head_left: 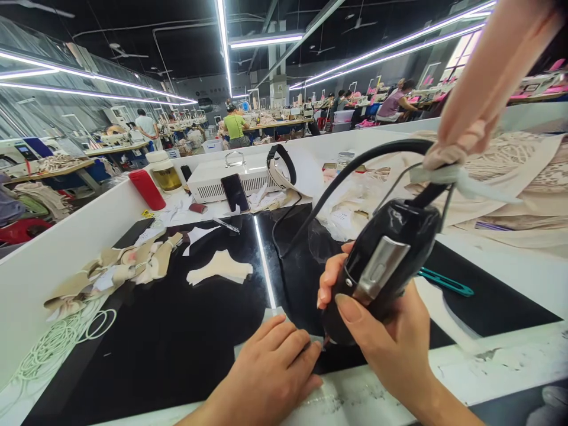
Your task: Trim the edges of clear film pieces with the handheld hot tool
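Presently | left hand (277,367) flat on one sheet (272,313) | right hand (399,340) gripping one black tool (379,269)

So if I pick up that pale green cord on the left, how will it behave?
The pale green cord is probably floppy and light, being thin and curled in loose loops. Those overlapping loops may tangle.

Left hand (277,373): bare, palm down, back uppermost; fingers close together, slightly bent, pointing forward; thumb low along the inner side. Left forearm (202,414): slanting in from the bottom edge. Right hand (406,343): bare, beside the left, curled in a grip; right thumb (359,313) nearest, right fingertips (331,278) beyond. Right forearm (439,396): slanting in from lower right.
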Motion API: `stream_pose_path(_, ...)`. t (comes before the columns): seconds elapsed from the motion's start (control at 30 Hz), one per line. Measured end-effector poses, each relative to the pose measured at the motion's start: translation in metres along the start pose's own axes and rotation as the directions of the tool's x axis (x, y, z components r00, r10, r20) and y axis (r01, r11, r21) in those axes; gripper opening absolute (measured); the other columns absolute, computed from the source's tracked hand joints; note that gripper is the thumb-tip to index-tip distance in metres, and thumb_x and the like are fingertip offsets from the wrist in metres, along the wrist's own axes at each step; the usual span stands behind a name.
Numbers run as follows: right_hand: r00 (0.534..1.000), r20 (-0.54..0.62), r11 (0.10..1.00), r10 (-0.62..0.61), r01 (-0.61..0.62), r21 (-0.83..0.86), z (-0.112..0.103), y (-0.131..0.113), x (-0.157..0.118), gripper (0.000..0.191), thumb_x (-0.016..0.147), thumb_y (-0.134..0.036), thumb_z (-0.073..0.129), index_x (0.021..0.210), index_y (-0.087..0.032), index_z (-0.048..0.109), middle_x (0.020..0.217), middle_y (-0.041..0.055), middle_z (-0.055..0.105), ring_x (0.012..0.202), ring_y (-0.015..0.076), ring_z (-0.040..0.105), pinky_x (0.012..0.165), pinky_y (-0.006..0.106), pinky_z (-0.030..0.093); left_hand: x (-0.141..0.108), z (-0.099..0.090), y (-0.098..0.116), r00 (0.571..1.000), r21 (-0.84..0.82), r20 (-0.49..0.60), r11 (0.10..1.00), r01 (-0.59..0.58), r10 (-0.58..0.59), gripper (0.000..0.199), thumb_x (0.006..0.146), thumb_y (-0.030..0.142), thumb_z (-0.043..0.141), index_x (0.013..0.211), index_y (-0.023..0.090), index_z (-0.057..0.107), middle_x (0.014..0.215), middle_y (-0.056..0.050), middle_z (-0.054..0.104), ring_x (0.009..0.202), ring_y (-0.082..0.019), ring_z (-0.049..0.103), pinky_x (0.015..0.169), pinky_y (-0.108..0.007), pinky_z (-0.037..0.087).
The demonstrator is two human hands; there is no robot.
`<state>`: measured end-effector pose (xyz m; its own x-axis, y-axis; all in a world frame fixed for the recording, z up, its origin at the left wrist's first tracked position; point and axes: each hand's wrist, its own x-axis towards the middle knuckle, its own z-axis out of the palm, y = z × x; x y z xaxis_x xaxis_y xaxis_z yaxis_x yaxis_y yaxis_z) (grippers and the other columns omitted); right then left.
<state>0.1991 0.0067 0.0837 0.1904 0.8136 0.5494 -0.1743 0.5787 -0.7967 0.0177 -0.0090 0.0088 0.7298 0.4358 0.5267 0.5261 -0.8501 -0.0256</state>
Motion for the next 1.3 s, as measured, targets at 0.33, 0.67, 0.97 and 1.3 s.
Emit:
stream_pose_path(0.33, 0.998, 0.035, 0.999, 0.046, -0.047, 0.005, -0.006, 0.012, -0.003, 0.025, 0.096, -0.040, 0.084, 0.114, -0.032, 0.069, 0.094, -0.0004, 0.074, 0.067, 0.0160, 0.069, 0.058, 0.028, 0.063, -0.021, -0.035, -0.023, 0.988, -0.111, 0.074, 0.984, 0.143, -0.135, 0.026, 0.116, 0.033, 0.052, 0.131, 0.019, 0.068, 0.121, -0.005, 0.078, 0.113, -0.021, 0.076, 0.120, -0.045, 0.055)
stream_pose_path(0.67, 0.992, 0.116, 0.992, 0.043, -0.056, 0.111, 0.034, 0.005, -0.007, 0.022, 0.095, -0.035, 0.085, 0.111, -0.033, 0.070, 0.093, -0.0014, 0.074, 0.068, 0.0159, 0.071, 0.062, 0.028, 0.065, -0.066, -0.060, -0.020, 0.859, -0.175, 0.115, 0.841, 0.511, -0.498, 0.026, 0.095, 0.017, 0.082, 0.120, 0.024, 0.076, 0.121, -0.006, 0.076, 0.110, -0.025, 0.075, 0.098, -0.042, 0.066)
stream_pose_path(0.97, 0.986, 0.156, 0.976, 0.060, -0.091, 0.199, 0.070, 0.016, -0.017, 0.029, 0.094, -0.023, 0.083, 0.117, -0.033, 0.068, 0.097, -0.0025, 0.075, 0.074, 0.0150, 0.074, 0.071, 0.028, 0.067, -0.066, -0.050, -0.011, 0.823, -0.347, 0.089, 0.757, 0.553, -0.561, 0.025, 0.093, 0.014, 0.081, 0.115, 0.026, 0.078, 0.119, -0.005, 0.077, 0.111, -0.023, 0.073, 0.099, -0.038, 0.062)
stream_pose_path(1.3, 0.979, 0.184, 0.967, 0.087, -0.127, 0.220, 0.072, 0.019, -0.016, 0.031, 0.095, -0.030, 0.085, 0.120, -0.033, 0.066, 0.099, -0.0009, 0.078, 0.081, 0.0186, 0.078, 0.076, 0.032, 0.069, -0.059, -0.053, 0.000, 0.763, -0.341, 0.107, 0.697, 0.630, -0.637, 0.039, 0.083, 0.011, 0.088, 0.118, 0.026, 0.077, 0.133, -0.006, 0.073, 0.127, -0.026, 0.068, 0.110, -0.041, 0.060)
